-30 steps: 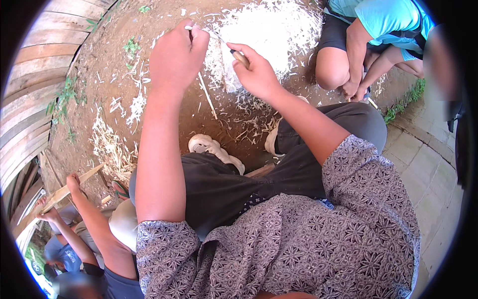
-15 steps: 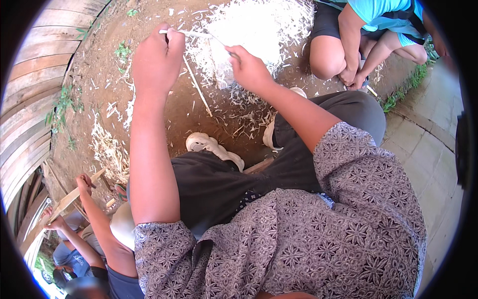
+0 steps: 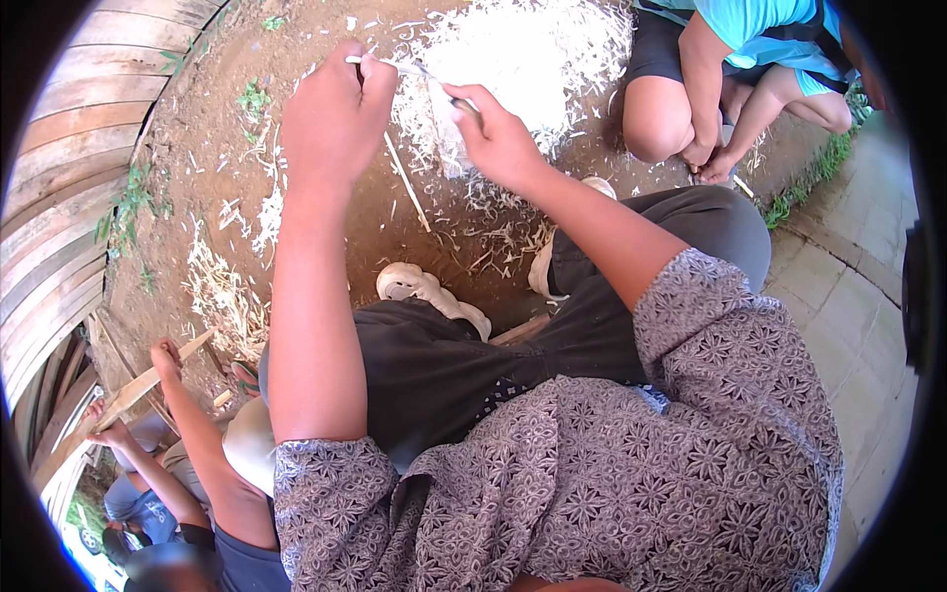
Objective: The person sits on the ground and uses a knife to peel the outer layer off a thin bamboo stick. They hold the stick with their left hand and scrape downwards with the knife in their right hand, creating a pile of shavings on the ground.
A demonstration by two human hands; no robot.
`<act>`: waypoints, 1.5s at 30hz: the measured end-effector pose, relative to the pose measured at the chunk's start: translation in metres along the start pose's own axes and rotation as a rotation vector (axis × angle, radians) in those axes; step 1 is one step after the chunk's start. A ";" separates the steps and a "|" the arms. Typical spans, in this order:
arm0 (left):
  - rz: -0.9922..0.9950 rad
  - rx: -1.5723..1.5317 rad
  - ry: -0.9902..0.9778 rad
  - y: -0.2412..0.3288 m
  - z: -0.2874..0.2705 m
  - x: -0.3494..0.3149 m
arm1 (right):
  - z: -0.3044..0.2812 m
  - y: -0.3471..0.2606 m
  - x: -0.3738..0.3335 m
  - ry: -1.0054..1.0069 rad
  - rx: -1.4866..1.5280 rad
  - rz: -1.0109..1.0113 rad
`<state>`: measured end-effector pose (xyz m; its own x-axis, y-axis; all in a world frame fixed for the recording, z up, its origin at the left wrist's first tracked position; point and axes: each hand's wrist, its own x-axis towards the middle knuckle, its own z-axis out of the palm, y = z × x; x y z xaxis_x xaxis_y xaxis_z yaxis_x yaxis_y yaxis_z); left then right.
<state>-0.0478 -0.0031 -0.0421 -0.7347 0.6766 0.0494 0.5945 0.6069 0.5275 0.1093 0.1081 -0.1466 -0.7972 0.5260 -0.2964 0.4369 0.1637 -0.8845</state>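
My left hand (image 3: 337, 123) is closed round a thin, pale wooden stick (image 3: 393, 65), whose free end points right toward my other hand. Closed as well, my right hand (image 3: 501, 140) grips a small knife (image 3: 460, 103) by its handle. The thin blade meets the stick or lies very close to it; glare blurs the exact contact. Both hands are raised over the ground beyond my knees, in front of a bright heap of pale wood shavings (image 3: 513, 79).
Another thin stick (image 3: 406, 183) lies on the brown soil. A person in a blue top (image 3: 769, 44) crouches at far right. At lower left someone holds a long wooden board (image 3: 128, 395). A plank wall (image 3: 94, 118) borders the left; paving (image 3: 829, 306) lies at right.
My left hand has moved right with the stick, closer to my right hand. My right hand with the knife stays nearly in place. The whole view has shifted slightly.
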 end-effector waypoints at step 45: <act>0.063 -0.002 -0.006 -0.001 -0.001 -0.009 | -0.014 0.026 0.020 -0.149 -0.237 0.188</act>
<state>-0.0423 -0.0105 -0.0419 -0.6939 0.7159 0.0775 0.6387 0.5622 0.5253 0.1103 0.1342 -0.1707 -0.7376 0.4407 -0.5115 0.6531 0.2736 -0.7061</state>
